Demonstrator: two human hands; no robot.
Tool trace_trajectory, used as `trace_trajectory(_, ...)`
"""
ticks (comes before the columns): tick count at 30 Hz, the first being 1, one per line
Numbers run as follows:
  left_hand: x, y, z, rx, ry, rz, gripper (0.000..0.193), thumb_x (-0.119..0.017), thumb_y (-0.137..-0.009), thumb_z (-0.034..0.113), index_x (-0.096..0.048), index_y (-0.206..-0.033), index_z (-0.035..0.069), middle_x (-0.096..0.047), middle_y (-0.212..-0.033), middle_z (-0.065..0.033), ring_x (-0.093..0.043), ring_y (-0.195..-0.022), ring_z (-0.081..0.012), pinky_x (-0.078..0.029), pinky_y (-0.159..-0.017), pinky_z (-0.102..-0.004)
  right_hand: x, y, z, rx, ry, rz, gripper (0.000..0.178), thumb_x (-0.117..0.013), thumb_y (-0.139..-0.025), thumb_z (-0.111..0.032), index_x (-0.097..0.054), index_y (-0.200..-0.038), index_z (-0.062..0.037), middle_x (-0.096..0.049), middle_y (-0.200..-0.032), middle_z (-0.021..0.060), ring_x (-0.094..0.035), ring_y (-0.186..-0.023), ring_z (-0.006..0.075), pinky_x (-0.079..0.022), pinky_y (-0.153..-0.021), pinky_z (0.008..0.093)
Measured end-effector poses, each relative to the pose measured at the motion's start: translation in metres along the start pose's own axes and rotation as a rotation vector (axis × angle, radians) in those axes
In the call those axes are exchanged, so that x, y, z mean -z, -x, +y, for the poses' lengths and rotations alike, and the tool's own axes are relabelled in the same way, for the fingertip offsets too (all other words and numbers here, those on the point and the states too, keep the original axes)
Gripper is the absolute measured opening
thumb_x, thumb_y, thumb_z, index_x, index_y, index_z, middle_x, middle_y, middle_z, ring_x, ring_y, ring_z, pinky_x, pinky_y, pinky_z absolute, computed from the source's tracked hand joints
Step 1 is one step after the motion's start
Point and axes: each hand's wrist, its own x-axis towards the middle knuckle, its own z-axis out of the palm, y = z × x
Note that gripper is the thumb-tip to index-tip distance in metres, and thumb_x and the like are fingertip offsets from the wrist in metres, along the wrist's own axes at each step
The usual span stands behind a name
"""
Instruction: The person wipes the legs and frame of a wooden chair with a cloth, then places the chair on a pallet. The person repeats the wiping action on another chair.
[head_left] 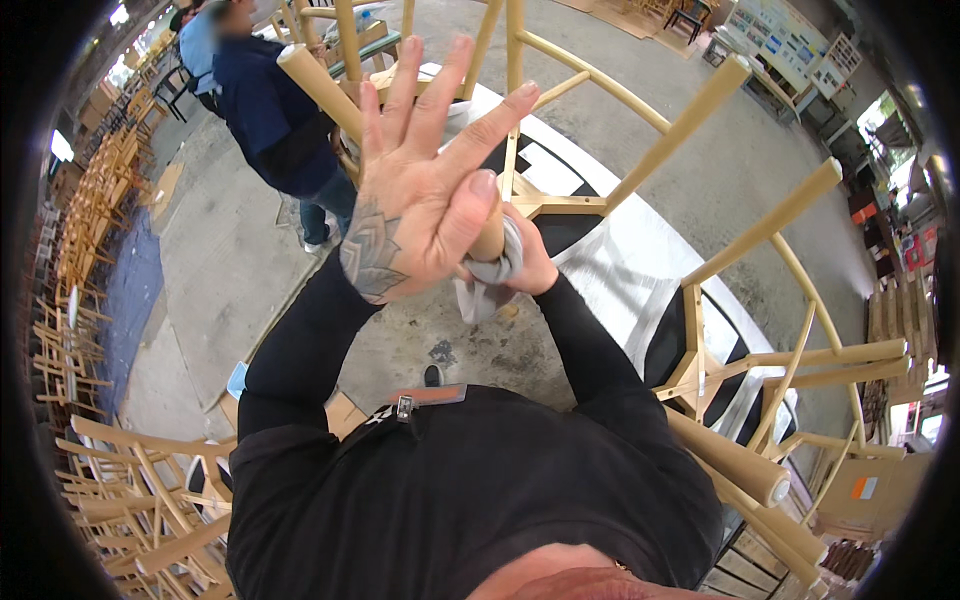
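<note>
My left hand (415,185), with a tattoo by the wrist, is raised with its fingers spread. Its thumb lies over or against a light wooden chair leg (488,238); whether it presses on the leg cannot be made out. Lower on that leg, my right hand (532,255) is closed around a grey cloth (497,262) wrapped about the wood, its loose end hanging down. My left hand partly hides the leg. Just beyond stands an upturned wooden chair (560,205) with its legs pointing up.
A white-topped table (640,265) carries upturned chairs, including another chair frame (700,365) at right. More chairs (150,490) stand at lower left. At upper left is a person in dark blue (270,110). Stacked chairs (100,220) line the left side. A cardboard box (865,495) sits at lower right.
</note>
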Motion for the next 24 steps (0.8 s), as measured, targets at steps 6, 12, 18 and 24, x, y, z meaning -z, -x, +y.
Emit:
trace_trajectory(6,-0.015,0.023,-0.013,0.153,0.269,0.179,0.064,-0.040,-0.097,0.045,-0.039,-0.148,0.008,-0.032,-0.154,-0.0242,-0.021,-0.145,-0.0446,-0.007,-0.115,-0.0609,0.053,-0.035,0.020,-0.246,-0.639,0.620,0.036,-0.056,-0.100,-0.038,-0.062,-0.112,-0.0043,-0.067,-0.105,0.0088,-0.066,-0.098,0.0219,-0.056,-0.084,0.0396)
trace_trajectory(12,-0.034,0.038,-0.108,0.332,0.243,0.794,0.074,-0.068,-0.089,0.030,-0.032,-0.142,-0.006,-0.036,-0.144,-0.0250,-0.034,-0.137,-0.0371,-0.023,-0.115,-0.0452,0.052,-0.138,0.035,-0.033,0.248,0.657,0.030,-0.072,-0.088,-0.025,-0.064,-0.113,-0.0102,-0.067,-0.102,0.0113,-0.066,-0.095,0.0264,-0.054,-0.083,0.0394)
trace_trajectory(18,-0.036,0.057,-0.265,0.743,0.427,0.748,0.074,-0.083,-0.079,0.018,-0.040,-0.134,-0.005,-0.059,-0.119,-0.0147,-0.061,-0.106,-0.0203,-0.049,-0.093,-0.0326,-0.001,-0.136,0.098,0.495,0.960,-0.320,0.032,-0.069,-0.068,-0.020,-0.062,-0.098,-0.0119,-0.061,-0.087,0.0085,-0.062,-0.088,0.0309,-0.048,-0.088,0.0421)
trace_trajectory(24,-0.077,0.053,-0.300,0.683,0.910,0.336,0.034,-0.064,-0.084,-0.002,-0.050,-0.115,0.000,-0.062,-0.102,-0.0098,-0.066,-0.084,-0.0174,-0.054,-0.081,-0.0330,0.193,-0.193,0.115,0.270,1.570,0.124,0.019,-0.068,-0.075,-0.026,-0.067,-0.090,-0.0144,-0.068,-0.089,0.0071,-0.062,-0.090,0.0313,-0.045,-0.089,0.0448)
